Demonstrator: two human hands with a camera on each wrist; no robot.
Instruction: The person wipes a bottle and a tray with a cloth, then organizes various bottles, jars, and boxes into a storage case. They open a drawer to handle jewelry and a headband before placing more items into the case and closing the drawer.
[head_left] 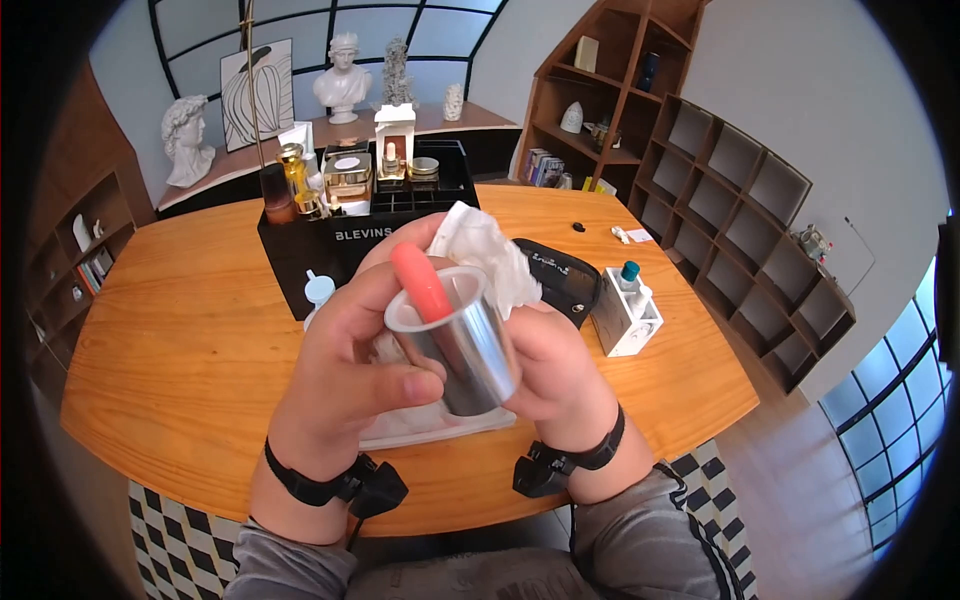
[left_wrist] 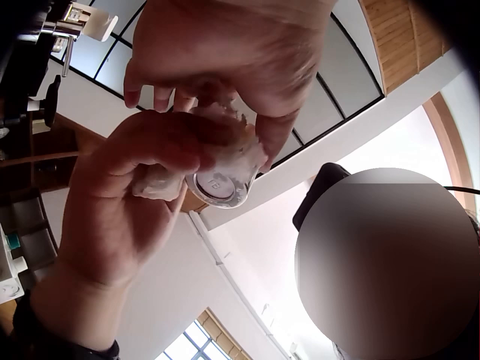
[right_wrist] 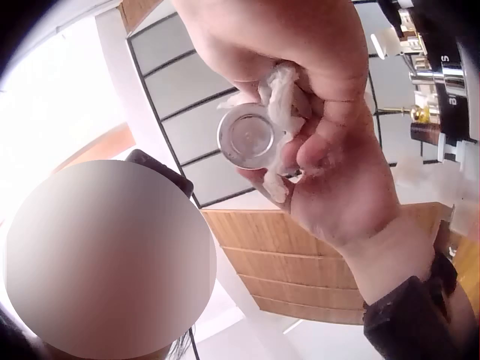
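A silvery cup-like container (head_left: 480,350) with a pale translucent rim is tilted toward me in the head view. My left hand (head_left: 335,370) grips it, thumb across its front. A coral-pink, round-ended stick (head_left: 421,282) slants out of its mouth; the lower end is hidden inside. My right hand (head_left: 555,360) holds a crumpled white tissue (head_left: 490,245) against the container's far side. From below, the left wrist view shows the round base (left_wrist: 217,187) between both hands. In the right wrist view, tissue (right_wrist: 281,101) bunches among the fingers beside the base.
Behind the hands stands a black organizer (head_left: 350,236) full of cosmetics. To the right lie a black pouch (head_left: 560,275) and a white box (head_left: 628,325) holding bottles. A white bottle (head_left: 319,290) is left of my hands, and a white flat item (head_left: 440,428) lies under them.
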